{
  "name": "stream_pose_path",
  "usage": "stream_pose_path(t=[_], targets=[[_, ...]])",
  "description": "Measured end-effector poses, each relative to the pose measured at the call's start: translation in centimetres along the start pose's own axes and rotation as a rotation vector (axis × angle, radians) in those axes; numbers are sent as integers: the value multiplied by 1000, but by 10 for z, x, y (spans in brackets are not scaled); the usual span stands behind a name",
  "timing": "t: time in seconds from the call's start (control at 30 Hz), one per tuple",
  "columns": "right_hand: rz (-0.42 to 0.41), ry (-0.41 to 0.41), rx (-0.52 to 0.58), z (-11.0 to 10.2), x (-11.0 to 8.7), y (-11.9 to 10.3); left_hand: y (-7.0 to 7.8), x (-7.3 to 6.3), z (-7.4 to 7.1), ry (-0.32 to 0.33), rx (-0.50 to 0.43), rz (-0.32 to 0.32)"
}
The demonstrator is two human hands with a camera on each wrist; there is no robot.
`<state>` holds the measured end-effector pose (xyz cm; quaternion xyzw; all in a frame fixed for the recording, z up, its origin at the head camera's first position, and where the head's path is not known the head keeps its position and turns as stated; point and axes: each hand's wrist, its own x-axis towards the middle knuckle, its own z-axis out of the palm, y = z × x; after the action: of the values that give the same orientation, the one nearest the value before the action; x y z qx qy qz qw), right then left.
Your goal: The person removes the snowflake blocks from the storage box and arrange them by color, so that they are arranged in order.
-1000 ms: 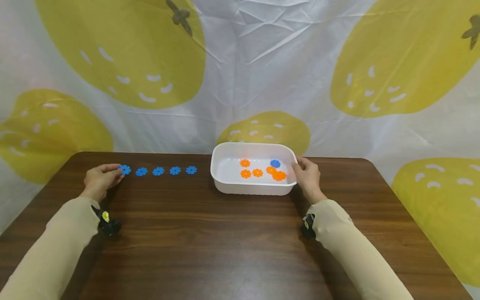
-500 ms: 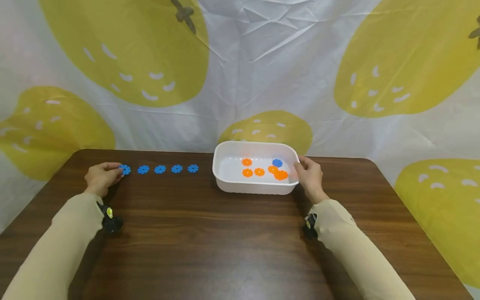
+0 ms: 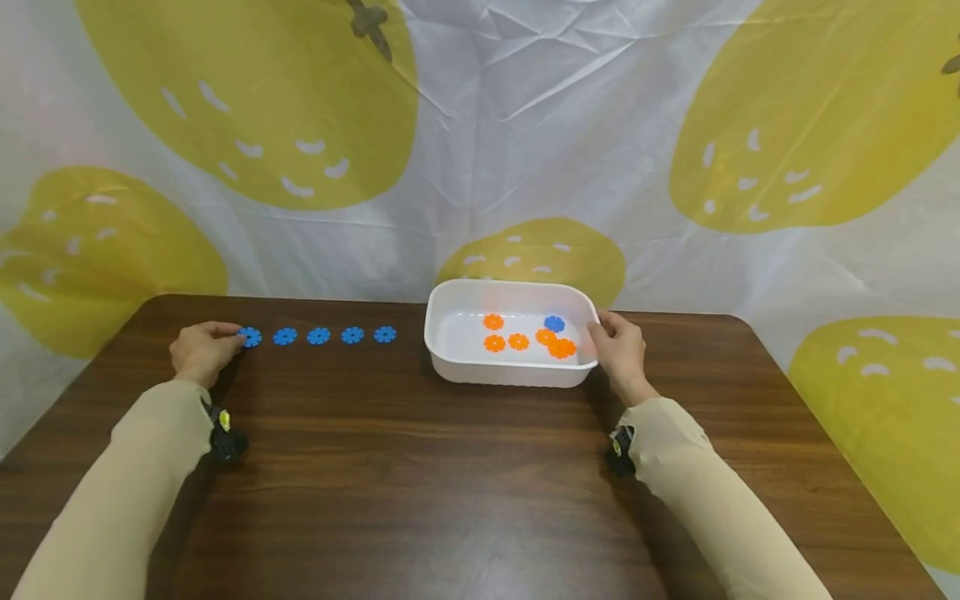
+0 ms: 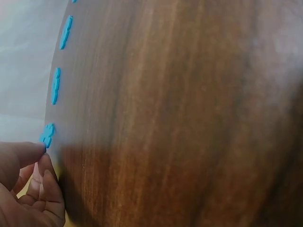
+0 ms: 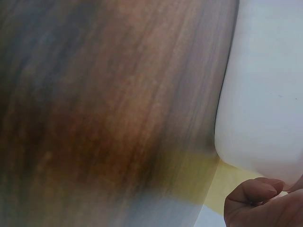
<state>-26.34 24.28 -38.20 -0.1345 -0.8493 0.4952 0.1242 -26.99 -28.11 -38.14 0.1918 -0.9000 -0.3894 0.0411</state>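
Note:
At the left end of a row, my left hand [image 3: 204, 353] pinches a blue flower-shaped plastic disc [image 3: 251, 337] by its edge. In the left wrist view the thumb overlaps part of this disc [image 4: 48, 134]. More blue discs [image 3: 318, 336] of the same kind lie spaced out to its right along the back of the table. My right hand [image 3: 621, 353] grips the right end of a white plastic tub [image 3: 510, 374], thumb over the rim. Inside the tub lie several orange discs [image 3: 494, 342] and one blue disc [image 3: 554, 323]; two of the orange ones overlap.
Everything stands on a dark wood-grain table [image 3: 450, 483]. Right behind its back edge hangs a white cloth [image 3: 465, 167] printed with large yellow fruit. The tub sits close to that edge, right of the disc row.
The head view has shifted slightly. Both hands keep their places, the left at the end disc and the right at the tub.

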Motion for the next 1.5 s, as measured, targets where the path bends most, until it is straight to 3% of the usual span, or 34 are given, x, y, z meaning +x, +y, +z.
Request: stream_pose_path(t=[0.4, 0.93, 1.5], targets=[[9, 2, 1, -1, -1, -1, 3, -3, 1, 5, 23, -16], [16, -5, -3, -1, -2, -2, 9, 0, 2, 17, 2, -145], [10, -7, 14, -1, 0, 0, 11, 0, 3, 20, 6, -154]])
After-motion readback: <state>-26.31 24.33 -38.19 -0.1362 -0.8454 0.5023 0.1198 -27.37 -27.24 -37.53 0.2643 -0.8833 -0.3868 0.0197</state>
